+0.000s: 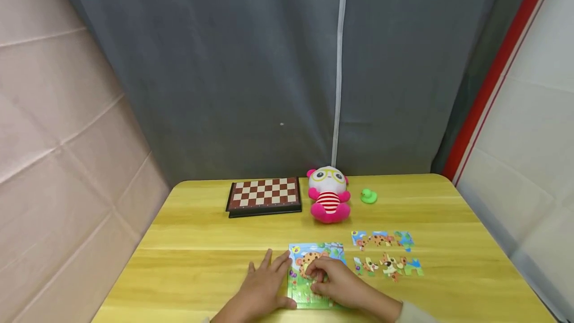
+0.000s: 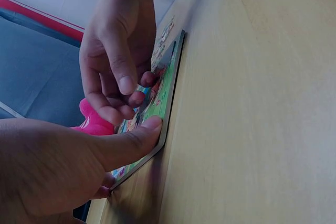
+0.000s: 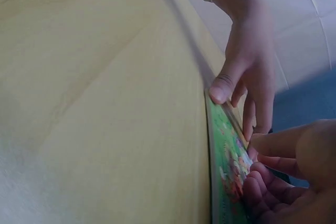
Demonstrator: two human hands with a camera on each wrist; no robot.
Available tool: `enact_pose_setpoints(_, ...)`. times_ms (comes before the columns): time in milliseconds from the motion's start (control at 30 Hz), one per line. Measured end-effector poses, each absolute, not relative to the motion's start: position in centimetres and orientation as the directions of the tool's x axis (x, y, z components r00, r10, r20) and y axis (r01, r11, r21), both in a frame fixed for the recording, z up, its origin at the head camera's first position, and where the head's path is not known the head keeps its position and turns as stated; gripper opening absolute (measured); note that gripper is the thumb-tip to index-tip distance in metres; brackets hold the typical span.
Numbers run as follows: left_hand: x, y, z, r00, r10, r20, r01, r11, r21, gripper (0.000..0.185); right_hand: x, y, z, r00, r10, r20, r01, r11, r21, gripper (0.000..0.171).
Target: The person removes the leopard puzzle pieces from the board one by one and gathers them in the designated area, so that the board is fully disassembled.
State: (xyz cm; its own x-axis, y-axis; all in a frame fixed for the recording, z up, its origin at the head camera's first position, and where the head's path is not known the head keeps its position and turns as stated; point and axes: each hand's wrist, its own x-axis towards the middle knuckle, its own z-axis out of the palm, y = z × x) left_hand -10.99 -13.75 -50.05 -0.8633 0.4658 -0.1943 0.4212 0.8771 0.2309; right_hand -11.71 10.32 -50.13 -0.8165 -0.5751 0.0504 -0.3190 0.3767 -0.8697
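Two hands, the left hand [image 1: 264, 288] and right hand [image 1: 334, 280], are being counted, with one puzzle board [image 1: 314, 275], one chessboard [image 1: 264, 196], one plush toy [image 1: 329, 201], one green duck [image 1: 368, 196], and two rows of loose puzzle pieces [image 1: 385, 253].

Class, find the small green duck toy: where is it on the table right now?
In the head view the green duck toy sits at the far right of the yellow table, just right of the pink plush toy and beyond the loose puzzle pieces.

puzzle board [image 1: 314, 275]: cartoon animal art only, no lettering readable.
loose puzzle pieces [image 1: 386, 253]: pictures, no words or numbers.
chessboard [image 1: 264, 196]: plain squares, no markings legible.
plush toy [image 1: 329, 201]: stripes, no label showing.
overall: nothing readable anywhere.
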Motion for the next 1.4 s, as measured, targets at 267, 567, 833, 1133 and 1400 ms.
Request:
enact_pose_setpoints(267,-11.3,-14.0,-50.0,-0.863,0.471,-0.182,0.428,0.874,0.228,0.104,-11.9,9.6,-51.2,-0.826,-0.561,0.051,-0.35,0.44,-0.827,0.028)
enact_pose_setpoints(567,-11.6,-14.2,-49.7,-0.859,0.485,-0.163,0.441,0.863,0.244,0.101,-11.5,8.7,-51.3,-0.84,-0.54,0.063,-0.41,0.553,-0.725,0.044)
enact_pose_setpoints(833,-11.6,-14.1,-49.8,-0.858,0.484,-0.17,0.437,0.863,0.254,0.102,-11.3,8.3,-51.0,-0.85,-0.52,0.079,-0.42,0.58,-0.698,0.05)
enact_pose_setpoints(1133,-11.5,-14.0,-49.9,-0.864,0.478,-0.157,0.435,0.866,0.246,0.102,-11.1,7.8,-50.2,-0.863,-0.504,0.038,-0.388,0.612,-0.689,0.047)
enact_pose_setpoints(1400,-11.1,-13.9,-50.1,-0.861,0.476,-0.18,0.427,0.867,0.256,0.103,-10.9,7.3,-49.8,-0.861,-0.507,-0.034,-0.357,0.651,-0.67,0.046)
